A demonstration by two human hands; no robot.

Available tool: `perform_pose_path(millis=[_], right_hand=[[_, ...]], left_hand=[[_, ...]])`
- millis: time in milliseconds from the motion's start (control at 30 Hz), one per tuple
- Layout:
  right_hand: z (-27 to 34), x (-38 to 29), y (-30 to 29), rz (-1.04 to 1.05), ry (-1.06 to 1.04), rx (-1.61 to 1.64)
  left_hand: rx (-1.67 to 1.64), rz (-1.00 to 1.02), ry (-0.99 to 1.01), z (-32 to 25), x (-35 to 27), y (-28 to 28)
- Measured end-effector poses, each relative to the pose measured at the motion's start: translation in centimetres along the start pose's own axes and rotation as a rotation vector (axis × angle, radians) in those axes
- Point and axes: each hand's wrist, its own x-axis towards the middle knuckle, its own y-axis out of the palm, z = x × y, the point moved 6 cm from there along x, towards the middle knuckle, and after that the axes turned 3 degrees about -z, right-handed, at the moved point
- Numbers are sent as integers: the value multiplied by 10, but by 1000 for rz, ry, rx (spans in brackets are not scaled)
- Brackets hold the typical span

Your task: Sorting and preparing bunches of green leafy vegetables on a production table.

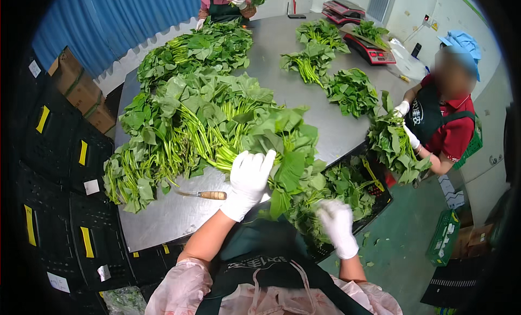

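My left hand (247, 182), in a white glove, is closed around a bunch of leafy greens (291, 164) at the table's near edge. Its pale stems point left and its broad leaves spread to the right. My gloved right hand (337, 227) is motion-blurred, over greens in a black crate (368, 193) beside the table. Its fingers look curled, but whether they hold a leaf or stem cannot be made out. A large heap of leafy greens (195, 119) lies ahead of my left hand. Left of my wrist rests a curved knife with a wooden handle (212, 195).
The steel table (272, 58) carries separate bunches of greens (352, 91) and a red digital scale (370, 50). A co-worker (441, 123) at right holds greens; another person (224, 7) stands at the far end. Black crates (53, 148) are stacked at left. Leaf scraps litter the green floor (395, 229).
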Motion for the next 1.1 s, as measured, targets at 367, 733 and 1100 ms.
perform_pose_path(millis=[367, 733, 1100], right_hand=[[56, 25, 107, -220, -61, 47], [52, 87, 59, -306, -246, -101], [-46, 384, -4, -635, -116, 635]], left_hand=[[-1176, 29, -813, -26, -92, 87], [-1201, 273, -875, -16, -49, 78], [-269, 1, -616, 80, -151, 0]])
